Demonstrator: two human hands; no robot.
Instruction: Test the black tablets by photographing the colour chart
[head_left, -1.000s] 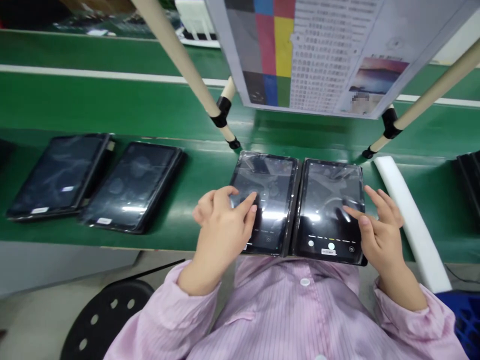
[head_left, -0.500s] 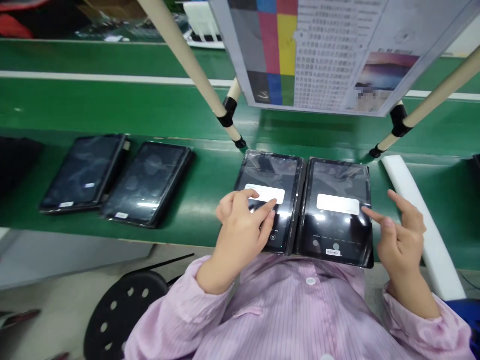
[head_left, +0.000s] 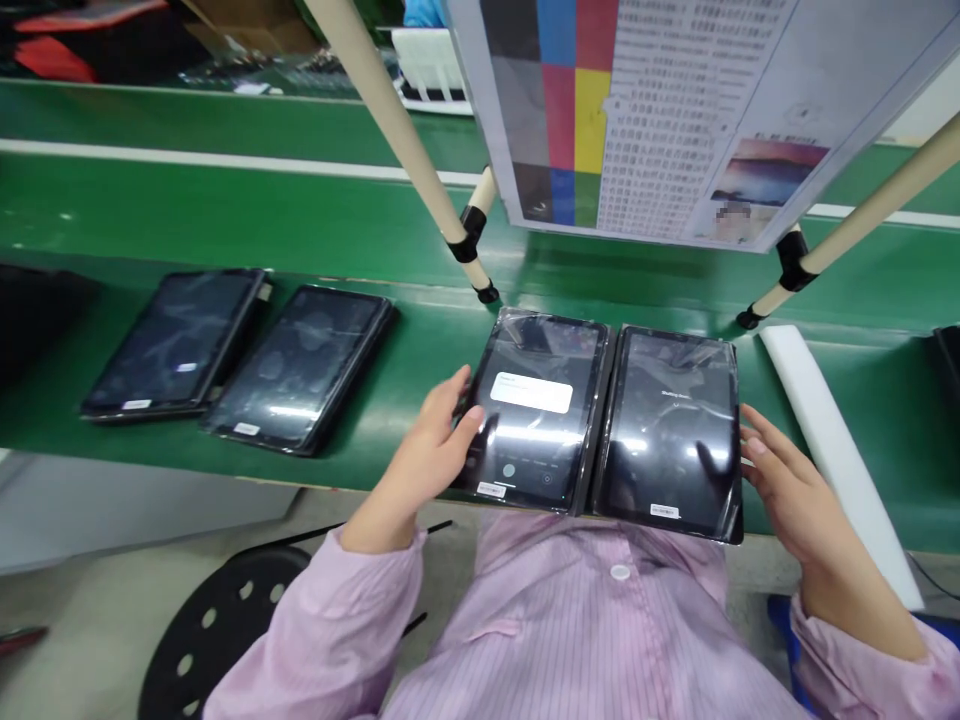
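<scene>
Two black tablets lie side by side at the bench's front edge, screens up. The left tablet (head_left: 534, 440) shows a white pop-up box, and the right tablet (head_left: 667, 455) has a dark screen with small white text. Beside the left tablet's outer edge is my left hand (head_left: 427, 440), thumb and fingers apart, the thumb tip at the screen's border. My right hand (head_left: 787, 480) is at the right tablet's outer edge, fingers stretched towards it and partly bent; whether they touch it I cannot tell. Neither hand grips a tablet.
Further left lie more tablets, a stacked-looking one (head_left: 180, 345) and another (head_left: 304, 370). A white foam strip (head_left: 840, 460) lies at the right. Beige poles (head_left: 397, 130) carry a hanging test chart (head_left: 675, 120) above the green bench (head_left: 420, 350). A black stool (head_left: 217, 630) stands below left.
Both hands have drawn back from the screens to the tablets' outer edges. The right tablet's pop-up has gone, replaced by a dark screen with small text; the left pop-up remains.
</scene>
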